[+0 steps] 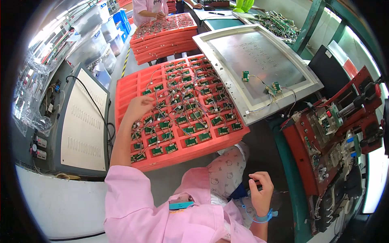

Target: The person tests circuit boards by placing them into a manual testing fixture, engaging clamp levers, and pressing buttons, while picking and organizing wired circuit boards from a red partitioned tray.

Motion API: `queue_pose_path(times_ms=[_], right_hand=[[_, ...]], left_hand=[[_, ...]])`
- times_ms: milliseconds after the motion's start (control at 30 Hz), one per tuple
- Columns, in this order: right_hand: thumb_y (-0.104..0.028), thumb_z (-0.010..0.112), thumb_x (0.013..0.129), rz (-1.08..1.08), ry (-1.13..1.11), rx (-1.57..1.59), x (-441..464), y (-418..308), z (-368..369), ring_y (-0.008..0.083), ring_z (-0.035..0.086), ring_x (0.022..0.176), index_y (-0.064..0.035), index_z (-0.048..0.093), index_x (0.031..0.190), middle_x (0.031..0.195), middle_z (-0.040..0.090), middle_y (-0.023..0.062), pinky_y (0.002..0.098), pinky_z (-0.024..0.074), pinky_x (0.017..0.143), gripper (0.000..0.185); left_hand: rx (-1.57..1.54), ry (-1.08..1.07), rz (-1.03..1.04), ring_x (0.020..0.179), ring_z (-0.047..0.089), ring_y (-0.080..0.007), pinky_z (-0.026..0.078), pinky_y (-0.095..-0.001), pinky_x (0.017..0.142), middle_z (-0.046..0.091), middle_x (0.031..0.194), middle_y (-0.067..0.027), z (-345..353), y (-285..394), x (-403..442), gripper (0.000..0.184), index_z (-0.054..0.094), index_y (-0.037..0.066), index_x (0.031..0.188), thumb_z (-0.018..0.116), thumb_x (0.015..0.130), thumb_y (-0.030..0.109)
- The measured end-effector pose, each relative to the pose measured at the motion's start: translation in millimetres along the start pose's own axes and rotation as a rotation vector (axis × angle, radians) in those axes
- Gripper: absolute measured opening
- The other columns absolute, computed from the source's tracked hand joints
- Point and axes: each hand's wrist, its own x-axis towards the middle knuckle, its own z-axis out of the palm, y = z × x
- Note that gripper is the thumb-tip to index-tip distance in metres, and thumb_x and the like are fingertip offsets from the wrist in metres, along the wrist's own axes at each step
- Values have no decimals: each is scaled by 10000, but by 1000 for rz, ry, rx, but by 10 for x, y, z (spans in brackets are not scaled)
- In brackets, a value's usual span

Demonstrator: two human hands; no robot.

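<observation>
My left hand is over the left part of a red foam tray, its fingers bent together near wires and small green circuit boards; what the fingertips hold, if anything, is too small to tell. Many boards with thin wires sit in the tray's pockets. My right hand, with a blue band at the wrist, is raised above my lap, its fingers curled; nothing shows clearly between them. A metal-framed panel right of the tray carries a few loose green boards with wires.
A red test fixture stands at the right. Beyond the tray is another stack of red trays, with a person's hand over it. A grey machine stands left, and a pile of boards lies at the back right.
</observation>
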Motion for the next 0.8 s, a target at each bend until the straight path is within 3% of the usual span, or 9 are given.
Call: queue_pose_path(times_ms=[100,467,633,800], right_hand=[[36,622,777,-7,5,6,7,9,7,201,564,816,-7,669,935,963,622,76,287,455,699,171],[32,621,783,-16,-5,8,-6,56,-30,203,566,809,-2,666,936,966,623,78,286,459,705,163],[36,616,785,-20,111,7,26,13,-210,202,564,796,2,667,935,962,627,81,280,458,702,162],[46,605,788,-29,222,1,-3,-119,-489,196,559,786,8,669,935,953,631,86,271,457,702,165]], left_hand=[[17,77,18,706,630,-159,512,-276,670,716,842,-59,-116,-1,-55,242,719,18,1025,644,809,98],[108,250,-32,681,599,-141,481,-247,640,707,814,-44,-233,150,-450,172,716,18,977,625,844,78],[-134,292,261,657,567,-111,461,-226,624,696,795,-32,182,848,-591,135,717,11,942,625,846,35],[-300,132,503,656,553,-95,446,-215,610,686,800,-20,853,1546,-654,137,720,17,934,628,835,-6]])
